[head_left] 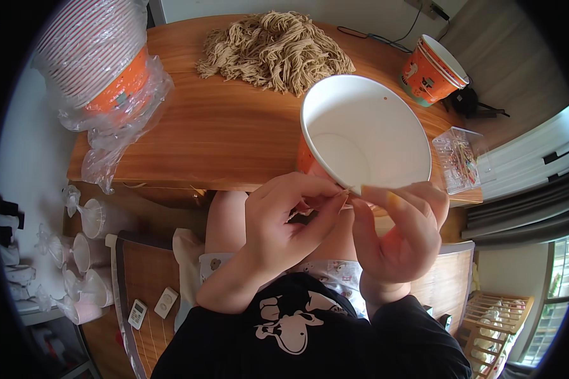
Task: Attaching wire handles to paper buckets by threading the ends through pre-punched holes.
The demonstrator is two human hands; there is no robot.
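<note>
Left hand [291, 211] and right hand [401, 230]: both pinched closed at bucket's [373, 120] near side; grip contents, cannot tell. Yarn [275, 50] behind bucket; box [458, 161] right.

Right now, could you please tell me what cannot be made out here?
Head view:
What, if anything, the fingers of the left hand and right hand pinch: too small.
Near outer side of the white-lined bucket: mostly hidden by both hands.
Top of the wrapped bucket stack: cut off by the upper edge.
Contents of the clear box: too small.
</note>
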